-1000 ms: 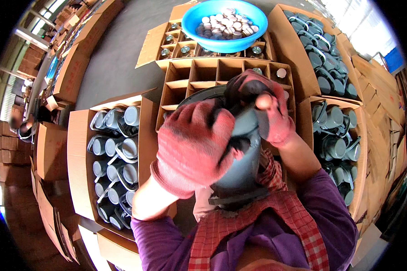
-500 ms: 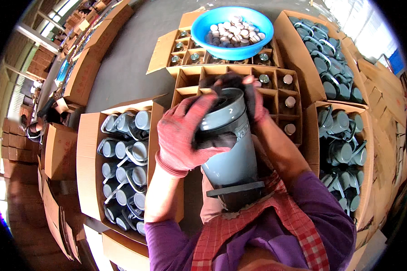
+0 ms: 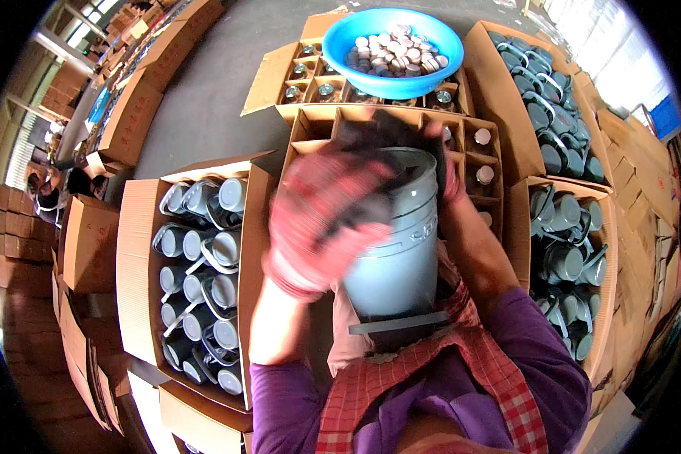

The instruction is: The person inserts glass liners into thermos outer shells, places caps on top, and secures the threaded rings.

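Observation:
A blue-grey thermos jug body (image 3: 395,268) leans at my lap, its open rim (image 3: 416,157) tilted away from me. A curved grey strap (image 3: 397,324) crosses its lower end. My left hand (image 3: 329,216), in a red glove with a black palm, is at the left side of the upper body, fingers smeared by motion. My right hand (image 3: 448,170), in a similar glove, reaches round the far right of the rim, its fingers mostly hidden. Between the hands, above the rim, is a dark blur; whether it is glove or a separate part, I cannot tell.
Cartons of grey thermos jugs stand at left (image 3: 197,280), right (image 3: 567,265) and far right (image 3: 541,98). Ahead, a divided carton (image 3: 318,125) holds bottles with pale caps (image 3: 483,136). Behind it, a blue basin (image 3: 393,85) of round caps sits on another carton. A person (image 3: 49,189) is at far left.
My left hand has shifted slightly down and is more blurred. The dark ring seen in the jug's mouth no longer shows clearly; the grey rim is more exposed. The view has shifted slightly.

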Available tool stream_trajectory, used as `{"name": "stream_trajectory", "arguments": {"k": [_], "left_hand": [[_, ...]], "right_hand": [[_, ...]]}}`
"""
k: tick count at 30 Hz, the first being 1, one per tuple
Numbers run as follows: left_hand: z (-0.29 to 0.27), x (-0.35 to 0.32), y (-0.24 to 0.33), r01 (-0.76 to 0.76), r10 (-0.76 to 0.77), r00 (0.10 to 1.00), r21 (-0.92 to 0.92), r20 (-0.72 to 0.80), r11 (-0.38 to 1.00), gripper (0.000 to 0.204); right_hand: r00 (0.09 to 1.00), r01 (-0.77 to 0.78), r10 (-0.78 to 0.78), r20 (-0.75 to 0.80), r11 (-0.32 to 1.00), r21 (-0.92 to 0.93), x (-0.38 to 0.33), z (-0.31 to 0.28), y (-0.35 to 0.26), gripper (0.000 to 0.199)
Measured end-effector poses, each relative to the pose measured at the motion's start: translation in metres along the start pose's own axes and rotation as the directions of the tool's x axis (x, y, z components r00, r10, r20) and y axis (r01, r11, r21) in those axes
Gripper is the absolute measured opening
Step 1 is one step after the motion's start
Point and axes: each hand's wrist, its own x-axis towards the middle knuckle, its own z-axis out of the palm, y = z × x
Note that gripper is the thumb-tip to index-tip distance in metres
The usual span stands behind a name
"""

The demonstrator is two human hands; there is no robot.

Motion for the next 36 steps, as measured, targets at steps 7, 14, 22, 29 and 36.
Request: {"name": "stream_trajectory", "arguments": {"k": [7, 14, 22, 29, 36], "left_hand": [[0.023, -0.073, -0.084, 0.297, -0.395, 0.914, -0.814, 0.091, 0.499, 0.065], [0.094, -0.083, -0.029, 0.325, -0.526, 0.744, -0.911, 0.411, -0.253, 0.054], [0.116, -0.123, -0.01, 0.668, -0.646, 0.704, -0.585, 0.295, 0.46, 0.042], [0.102, -0.117, 0.061, 0.654, -0.755, 0.653, -0.458, -0.06, 0.602, 0.029], [0.099, -0.168, 0.005, 0.531, -0.887, 0.461, -0.8, -0.005, 0.28, 0.029]], "right_hand": [[0.838, 0.54, -0.118, 0.533, 0.031, -0.841, -0.022, 0.071, -0.047, 0.049], [0.795, 0.281, 0.503, 0.339, 0.19, -0.941, -0.022, 0.13, -0.099, 0.028], [0.945, 0.2, 0.318, 0.076, -0.377, -0.904, -0.041, 0.158, -0.102, 0.026], [0.986, 0.134, -0.023, 0.162, -0.457, -0.879, -0.066, 0.083, -0.116, 0.015], [0.966, 0.239, -0.097, 0.241, -0.037, -0.97, -0.169, 0.032, -0.041, 0.072]]}}
